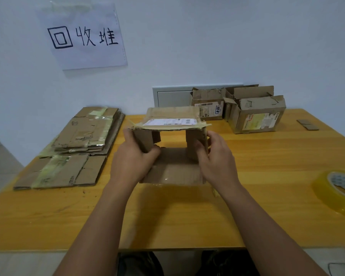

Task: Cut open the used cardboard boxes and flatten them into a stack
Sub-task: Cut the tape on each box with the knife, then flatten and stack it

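Note:
An opened cardboard box lies on its side in the middle of the wooden table, its open end facing me and a white shipping label on its top face. My left hand grips the box's left side flap. My right hand grips the right side flap. A stack of flattened cardboard lies at the table's left, with another flattened piece in front of it. Two unflattened boxes stand at the back right, a smaller one and a larger one.
A roll of clear tape lies at the right edge. A small cardboard scrap sits at the far right. A paper sign hangs on the wall above the stack. The table's front edge is near my elbows.

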The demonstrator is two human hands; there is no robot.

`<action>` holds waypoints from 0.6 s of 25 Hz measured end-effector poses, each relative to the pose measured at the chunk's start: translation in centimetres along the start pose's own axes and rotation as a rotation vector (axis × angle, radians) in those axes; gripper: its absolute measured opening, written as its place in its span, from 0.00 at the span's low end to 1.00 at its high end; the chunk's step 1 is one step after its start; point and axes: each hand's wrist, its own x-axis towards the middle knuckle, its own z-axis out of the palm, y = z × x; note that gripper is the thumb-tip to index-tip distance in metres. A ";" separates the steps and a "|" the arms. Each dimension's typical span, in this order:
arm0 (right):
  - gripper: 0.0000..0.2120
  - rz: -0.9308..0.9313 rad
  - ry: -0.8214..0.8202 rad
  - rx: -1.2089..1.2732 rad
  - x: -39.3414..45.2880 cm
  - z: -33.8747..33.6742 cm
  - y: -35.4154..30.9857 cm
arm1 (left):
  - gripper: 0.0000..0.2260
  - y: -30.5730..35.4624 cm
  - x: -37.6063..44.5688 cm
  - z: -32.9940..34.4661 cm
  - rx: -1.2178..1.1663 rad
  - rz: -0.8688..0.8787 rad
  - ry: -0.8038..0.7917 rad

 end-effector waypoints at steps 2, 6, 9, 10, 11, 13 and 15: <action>0.28 0.119 -0.011 -0.006 1.0 0.6 0.4 | 0.36 0.4 -0.9 -0.3 -0.101 0.042 -0.065; 0.34 0.228 0.038 -0.018 2.7 1.8 1.0 | 0.38 0.8 -2.3 -0.5 -0.178 0.089 -0.127; 0.26 0.280 0.008 -0.031 3.6 2.3 1.0 | 0.37 0.7 -2.4 -0.6 -0.153 0.093 -0.124; 0.24 0.285 -0.020 -0.001 3.7 2.3 0.8 | 0.36 0.4 -2.2 -0.6 -0.149 0.086 -0.119; 0.22 0.275 -0.055 0.048 3.7 2.2 0.6 | 0.35 0.0 -2.0 -0.6 -0.154 0.079 -0.106; 0.16 0.237 -0.134 0.209 3.3 2.0 0.4 | 0.30 -1.0 -1.3 -0.5 -0.237 0.060 -0.072; 0.14 0.248 -0.204 0.375 2.7 1.7 0.9 | 0.25 -1.8 -0.7 -0.3 -0.474 0.014 -0.072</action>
